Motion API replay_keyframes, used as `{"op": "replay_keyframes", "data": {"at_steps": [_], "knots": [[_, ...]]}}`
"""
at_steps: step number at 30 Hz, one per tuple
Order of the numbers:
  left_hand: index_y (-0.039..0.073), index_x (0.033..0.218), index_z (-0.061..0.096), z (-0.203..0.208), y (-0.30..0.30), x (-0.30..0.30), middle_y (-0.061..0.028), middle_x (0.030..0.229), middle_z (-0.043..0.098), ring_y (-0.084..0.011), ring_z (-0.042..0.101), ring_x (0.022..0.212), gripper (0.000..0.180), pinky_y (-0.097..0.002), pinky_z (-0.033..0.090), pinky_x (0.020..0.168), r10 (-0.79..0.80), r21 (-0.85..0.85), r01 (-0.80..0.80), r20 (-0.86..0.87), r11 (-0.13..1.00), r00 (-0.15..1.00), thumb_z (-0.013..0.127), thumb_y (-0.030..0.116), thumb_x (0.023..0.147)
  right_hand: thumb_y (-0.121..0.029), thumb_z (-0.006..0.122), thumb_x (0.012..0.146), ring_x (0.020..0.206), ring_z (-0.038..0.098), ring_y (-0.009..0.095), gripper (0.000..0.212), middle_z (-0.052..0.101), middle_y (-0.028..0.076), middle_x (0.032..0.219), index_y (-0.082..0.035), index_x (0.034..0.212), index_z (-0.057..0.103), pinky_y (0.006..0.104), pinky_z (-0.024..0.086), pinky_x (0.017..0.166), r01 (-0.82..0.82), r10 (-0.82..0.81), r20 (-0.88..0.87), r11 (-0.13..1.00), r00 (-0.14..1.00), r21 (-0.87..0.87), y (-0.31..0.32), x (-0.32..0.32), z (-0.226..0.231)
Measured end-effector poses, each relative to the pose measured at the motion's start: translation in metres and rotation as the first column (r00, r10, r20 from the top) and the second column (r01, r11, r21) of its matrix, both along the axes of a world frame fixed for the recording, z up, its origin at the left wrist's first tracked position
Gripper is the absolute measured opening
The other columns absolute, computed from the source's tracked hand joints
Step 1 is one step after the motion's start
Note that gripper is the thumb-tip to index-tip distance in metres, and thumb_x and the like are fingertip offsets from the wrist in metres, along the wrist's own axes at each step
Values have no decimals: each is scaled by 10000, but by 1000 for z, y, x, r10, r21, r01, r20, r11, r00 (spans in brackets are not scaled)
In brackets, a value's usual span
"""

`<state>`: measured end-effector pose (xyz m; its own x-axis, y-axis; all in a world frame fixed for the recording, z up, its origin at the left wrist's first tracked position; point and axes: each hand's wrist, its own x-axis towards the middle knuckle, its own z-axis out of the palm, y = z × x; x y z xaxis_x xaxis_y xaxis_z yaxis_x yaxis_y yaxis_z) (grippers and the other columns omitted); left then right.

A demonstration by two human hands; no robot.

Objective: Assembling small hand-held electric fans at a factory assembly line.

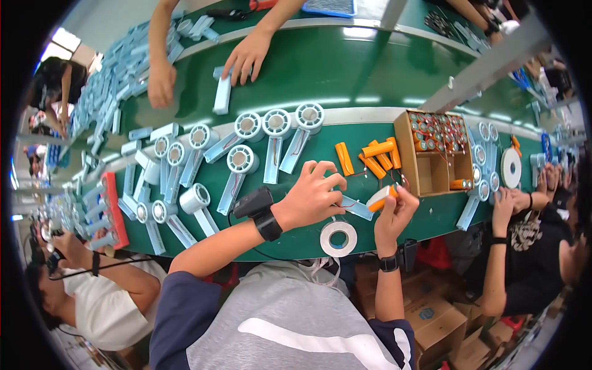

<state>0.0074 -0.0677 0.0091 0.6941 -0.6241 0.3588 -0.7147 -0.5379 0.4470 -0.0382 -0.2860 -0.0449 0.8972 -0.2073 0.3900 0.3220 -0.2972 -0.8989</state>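
My right hand (pixel 394 221) holds an orange-wrapped battery pack (pixel 390 192) with a white strip along one side. My left hand (pixel 310 196) is to its left, with fingers bent inward toward the thumb; whatever they pinch, if anything, is too small to make out. Beside the left fingertips a light-blue handle shell (pixel 357 208) with a red wire lies on the table, its other end hidden by that hand. A roll of white tape (pixel 338 239) lies flat in front of me. Several loose orange battery packs (pixel 374 156) are beyond my right hand.
Light-blue handheld fans (pixel 240 160) spread across the left of the green table. A cardboard divider box (pixel 425 174) with batteries stands at the right, near more fans and another tape roll (pixel 511 167). Across the table, another person's hand (pixel 248 57) touches a light-blue part (pixel 222 94). Co-workers sit on both sides.
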Motion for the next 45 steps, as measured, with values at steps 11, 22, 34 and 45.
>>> {"op": "replay_keyframes", "data": {"at_steps": [11,22,34,45], "knots": [[90,872,619,-25,6,-17,3,927,650,-226,596,967,127,-371,431,874,135,-230,-154,-95,961,986,730,146,846,-176,779,855,848,619,292,230,654,129,953,-84,999,625,392,510,731,-171,410,157,656,898,-735,-19,1,-3],[69,1023,593,-22,13,-16,-26,918,636,-239,601,953,226,-387,433,883,137,-231,-182,-198,956,971,716,161,857,-364,744,815,1193,510,291,363,606,35,1203,-202,1136,694,526,333,1101,-290,565,-109,240,818,-926,3,35,53],[28,1171,567,54,26,6,-162,1098,586,-361,581,1029,456,-407,474,897,161,-228,-164,-32,960,986,775,173,792,-68,734,812,1036,614,351,305,671,115,1101,-68,1113,682,422,491,929,-24,123,82,679,989,-733,-99,1,90],[14,1159,579,-44,36,214,-210,1155,573,-421,586,1022,508,-495,504,889,751,249,-728,-1,639,660,803,288,794,-278,767,721,940,605,370,153,670,120,866,-126,712,755,426,479,831,-262,-140,-258,-7,956,-965,-208,100,87]]}}
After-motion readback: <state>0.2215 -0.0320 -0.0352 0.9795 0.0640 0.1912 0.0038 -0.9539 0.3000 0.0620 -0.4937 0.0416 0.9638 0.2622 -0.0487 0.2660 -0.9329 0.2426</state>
